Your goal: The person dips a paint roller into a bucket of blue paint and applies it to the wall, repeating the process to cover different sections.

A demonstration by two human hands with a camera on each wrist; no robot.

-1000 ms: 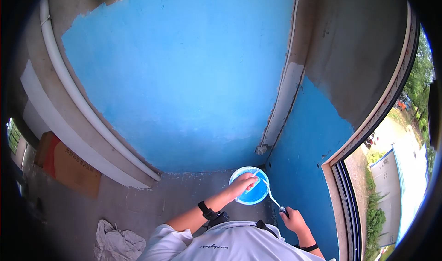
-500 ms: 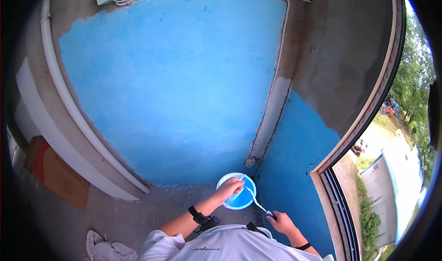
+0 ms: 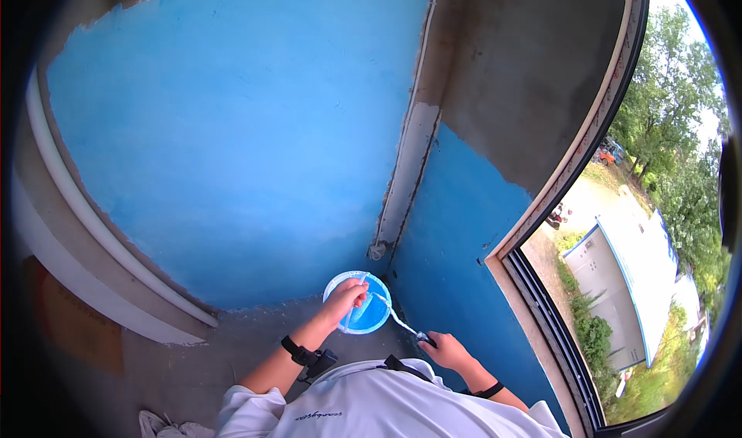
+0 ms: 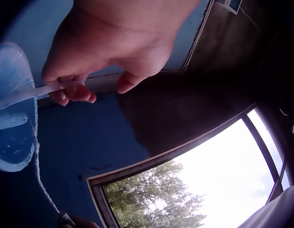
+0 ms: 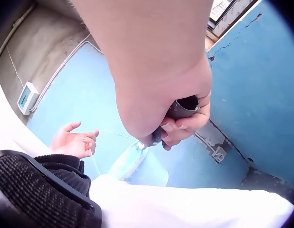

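My left hand (image 3: 344, 302) pinches the pale strip handle (image 4: 44, 90) of a white-rimmed bucket (image 3: 368, 333) with bright blue paint inside. In the left wrist view the thumb of this hand (image 4: 118, 45) stands apart from the curled fingers. My right hand (image 3: 450, 352) grips the dark handle (image 5: 182, 110) of a paint roller, right of the bucket. From that handle a paint-coated rod (image 3: 398, 319) runs over the bucket's rim. The roller head (image 4: 11, 121) is inside the bucket, partly hidden by the left hand in the head view.
A blue-painted wall (image 3: 239, 144) rises ahead, and another (image 3: 456, 229) meets it at the right corner. The window frame (image 3: 541, 314) is at the right. White pipe (image 3: 85, 206) and a cardboard box (image 3: 77, 314) stand left. Crumpled cloth (image 3: 174, 429) lies on the floor (image 3: 255, 345).
The head view has turned right, so walls, bucket and hands appear further left and more of the outdoors shows. Both hands keep their holds, with the roller head still in the bucket.
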